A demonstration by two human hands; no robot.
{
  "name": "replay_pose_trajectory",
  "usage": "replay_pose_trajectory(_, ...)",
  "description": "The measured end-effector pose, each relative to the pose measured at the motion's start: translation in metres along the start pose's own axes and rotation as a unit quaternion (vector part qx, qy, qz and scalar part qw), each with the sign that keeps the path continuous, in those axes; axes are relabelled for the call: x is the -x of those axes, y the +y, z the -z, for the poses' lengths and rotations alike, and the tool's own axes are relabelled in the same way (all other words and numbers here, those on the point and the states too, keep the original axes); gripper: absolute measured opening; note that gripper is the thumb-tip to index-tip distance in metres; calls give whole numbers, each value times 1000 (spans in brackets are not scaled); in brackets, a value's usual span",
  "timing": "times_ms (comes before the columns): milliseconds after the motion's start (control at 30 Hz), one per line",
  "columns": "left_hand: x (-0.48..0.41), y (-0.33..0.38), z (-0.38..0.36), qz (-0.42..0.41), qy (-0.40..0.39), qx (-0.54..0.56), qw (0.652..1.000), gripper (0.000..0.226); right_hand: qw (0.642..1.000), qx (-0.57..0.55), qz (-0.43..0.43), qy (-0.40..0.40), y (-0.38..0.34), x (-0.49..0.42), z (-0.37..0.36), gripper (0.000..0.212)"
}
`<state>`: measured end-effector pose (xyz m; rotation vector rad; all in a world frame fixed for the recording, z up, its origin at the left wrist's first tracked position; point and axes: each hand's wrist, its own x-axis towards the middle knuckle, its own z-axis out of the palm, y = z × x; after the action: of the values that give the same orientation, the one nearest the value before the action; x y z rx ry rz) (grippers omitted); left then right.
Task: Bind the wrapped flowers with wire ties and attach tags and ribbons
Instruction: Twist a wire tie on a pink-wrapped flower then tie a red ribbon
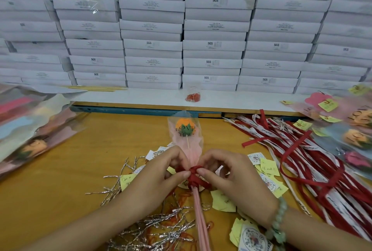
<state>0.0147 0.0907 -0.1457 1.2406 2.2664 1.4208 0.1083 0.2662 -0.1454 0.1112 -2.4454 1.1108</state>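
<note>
One pink-wrapped orange paper flower [184, 130] lies on the yellow desk [70, 170]. The left hand [159, 176] and right hand [235, 178] both pinch its red ribbon knot [194, 171], hiding part of it. Tangled silver wire ties [161, 228] lie beside the flower, too many to count.
</note>
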Motion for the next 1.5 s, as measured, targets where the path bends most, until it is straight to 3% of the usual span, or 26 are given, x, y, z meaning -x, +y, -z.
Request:
replay_pose_trajectory(167, 1, 0, -2, -9, 3, 19, 1000, 23, 999, -6, 4, -40, -4, 1, -1, 20)
replay_pose_trajectory(267, 0, 0, -4, -10, 4, 40, 999, 23, 999, 5, -3, -39, -2, 0, -2, 20)
replay_pose_trajectory(400, 0, 1, -6, -10, -3, 118, 993, 25, 999, 7, -18, -34, 0, 0, -1, 30)
replay_pose_trajectory(500, -1, 1, -6, -1, 11, 169, 985, 15, 998, -16, -40, -34, 1, -1, -2, 25)
replay_pose_trajectory(700, -3, -1, -3, 24, 48, 224, 973, 19, 992, -100, -73, -14, 3, -2, 0, 12)
replay_pose_trajectory(900, -3, 4, -1, 58, 59, 331, 940, 19, 994, -92, -51, 41, 2, -3, 1, 4)
replay_pose_trajectory(1100, -1, 7, -3, 65, 33, 250, 965, 9, 990, -140, -32, -3, -2, 2, -1, 5)
replay_pose_trajectory(1200, 2, 7, -6, 74, -2, 221, 972, 30, 984, -172, -38, -7, -3, 4, 0, 8)
replay_pose_trajectory(1433, -2, 9, -4, 81, 20, 219, 972, 5, 983, -177, -36, -18, -3, 3, 1, 10)
replay_pose_trajectory(1500, -2, 7, -3, 78, 24, 223, 971, 11, 988, -150, -32, 12, -3, 3, 0, 14)
